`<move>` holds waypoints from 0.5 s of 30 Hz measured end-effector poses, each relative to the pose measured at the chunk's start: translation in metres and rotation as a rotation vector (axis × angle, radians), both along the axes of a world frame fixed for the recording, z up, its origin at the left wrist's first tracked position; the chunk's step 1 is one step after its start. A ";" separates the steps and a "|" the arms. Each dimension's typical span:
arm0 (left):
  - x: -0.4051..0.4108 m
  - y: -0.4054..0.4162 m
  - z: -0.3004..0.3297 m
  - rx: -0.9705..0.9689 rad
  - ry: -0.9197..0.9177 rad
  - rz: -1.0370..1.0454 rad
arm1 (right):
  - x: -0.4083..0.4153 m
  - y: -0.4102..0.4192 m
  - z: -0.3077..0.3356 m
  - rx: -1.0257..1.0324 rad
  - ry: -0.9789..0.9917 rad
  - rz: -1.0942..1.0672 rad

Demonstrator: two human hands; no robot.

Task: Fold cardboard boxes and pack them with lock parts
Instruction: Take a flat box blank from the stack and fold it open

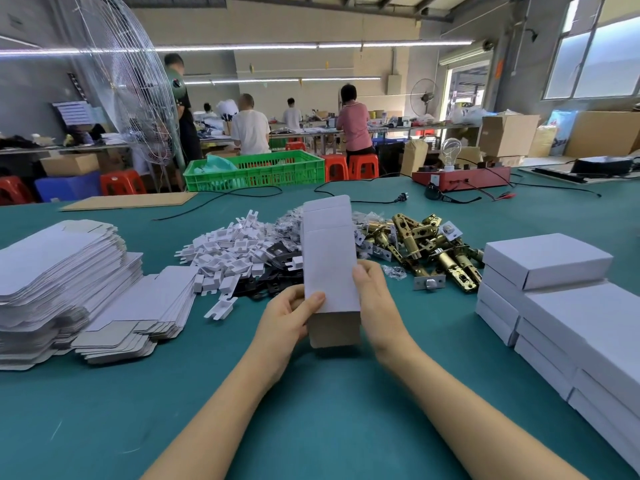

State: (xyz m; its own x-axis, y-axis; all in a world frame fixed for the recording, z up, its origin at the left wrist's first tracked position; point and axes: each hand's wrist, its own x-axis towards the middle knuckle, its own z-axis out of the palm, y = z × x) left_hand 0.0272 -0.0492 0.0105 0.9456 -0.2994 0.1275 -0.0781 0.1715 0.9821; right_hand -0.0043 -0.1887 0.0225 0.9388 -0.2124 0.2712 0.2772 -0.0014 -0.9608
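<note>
A wide table [104,410] covered in smooth teal felt-like cloth fills the lower view. On its right edge sits a stepped stack of finished white boxes [568,306], flat-lidded, matte and sharp-cornered. On the left lies a thick, slumped heap of flat box blanks [59,268], white on the face and grey on the raw board side, with rounded tabs fanning out at the near edge. At the far side of the table stands a green plastic crate [256,171] with slotted walls, and near it a thin brown cardboard sheet [128,201] lies flat. In the middle, beyond the hands, are three loose piles: white plastic inserts [225,251] with notched, forked ends, black metal plates [277,271] partly under them, and shiny brass-coloured latch bolts [429,244] with cylindrical barrels and silver faceplates. Held upright above the table in front of these piles is a single cardboard box [329,265], a tall narrow white sleeve with creased flaps standing at the top and a grey unprinted flap hanging at the bottom. The left hand [291,320] grips its lower left edge, thumb pressed across the white face and fingers curled behind. The right hand [377,306] holds the right edge, thumb on the front, fingers wrapped behind out of sight.
</note>
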 end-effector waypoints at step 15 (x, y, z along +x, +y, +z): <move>-0.005 -0.002 0.008 0.011 0.007 -0.179 | -0.002 -0.014 0.023 0.114 0.035 -0.006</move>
State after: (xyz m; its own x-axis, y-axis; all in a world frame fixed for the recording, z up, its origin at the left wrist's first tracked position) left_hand 0.0218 -0.0514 0.0183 0.8779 -0.4645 0.1165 -0.0402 0.1709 0.9845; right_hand -0.0066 -0.2025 0.0450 0.9459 -0.2456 0.2120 0.2437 0.1067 -0.9639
